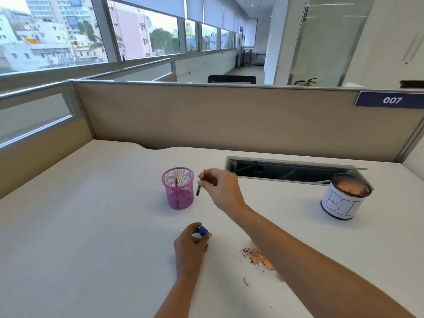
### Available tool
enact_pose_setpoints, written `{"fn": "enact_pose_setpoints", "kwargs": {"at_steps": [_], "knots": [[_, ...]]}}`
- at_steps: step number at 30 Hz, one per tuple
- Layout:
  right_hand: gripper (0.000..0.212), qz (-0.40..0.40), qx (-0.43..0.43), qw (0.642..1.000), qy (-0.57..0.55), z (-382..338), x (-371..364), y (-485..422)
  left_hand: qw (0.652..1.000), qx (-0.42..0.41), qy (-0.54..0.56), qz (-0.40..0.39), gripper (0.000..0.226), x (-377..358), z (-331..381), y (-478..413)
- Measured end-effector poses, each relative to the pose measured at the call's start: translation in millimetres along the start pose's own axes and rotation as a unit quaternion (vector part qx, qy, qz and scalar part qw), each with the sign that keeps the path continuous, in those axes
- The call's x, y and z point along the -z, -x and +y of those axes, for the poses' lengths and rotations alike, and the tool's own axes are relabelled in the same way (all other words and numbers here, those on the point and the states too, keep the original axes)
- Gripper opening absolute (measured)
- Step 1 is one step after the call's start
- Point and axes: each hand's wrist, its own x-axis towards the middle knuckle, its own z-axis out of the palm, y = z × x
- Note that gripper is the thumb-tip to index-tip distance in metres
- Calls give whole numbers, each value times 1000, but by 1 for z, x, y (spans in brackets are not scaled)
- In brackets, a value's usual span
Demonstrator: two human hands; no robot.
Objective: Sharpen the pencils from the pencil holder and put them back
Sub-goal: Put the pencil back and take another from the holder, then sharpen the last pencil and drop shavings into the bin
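Observation:
A pink mesh pencil holder [178,188] stands mid-desk with pencils [176,179] inside. My right hand [220,185] is just right of the holder and pinches a short red pencil [200,183], held nearly upright beside the rim. Nearer to me, my left hand [191,243] rests on the desk and grips a small blue sharpener [202,231].
A pile of pencil shavings [259,258] lies on the white desk [91,226] under my right forearm. A white-labelled bin can [339,206] holding shavings stands at the right. A cable slot [286,172] opens behind it. Beige partitions [206,115] wall the desk's back and left.

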Motion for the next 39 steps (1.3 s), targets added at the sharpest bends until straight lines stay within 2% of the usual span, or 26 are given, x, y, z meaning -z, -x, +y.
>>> {"fn": "enact_pose_setpoints", "kwargs": {"at_steps": [5,10,15,21,27,33,39], "knots": [[15,8,11,1000,-9,0,-29,-51,1000,8,12,-7,21,0,-1,-1],[19,-31,11,995,95,12,-56,-76,1000,11,13,-5,24,0,-1,-3],[24,-71,-26,986,149,16,-66,-85,1000,12,-5,-12,22,1,-4,-3],[26,-54,-16,990,128,15,-58,-85,1000,17,-8,-20,21,1,-2,-2],[28,1,-45,998,47,26,-16,-46,999,7,-15,-29,21,1,-2,-2],[26,-43,-118,989,80,64,34,34,999,-13,-21,-25,21,1,-4,-3],[25,-74,-128,976,161,95,61,94,997,-51,-47,-25,23,-2,1,1]]}}
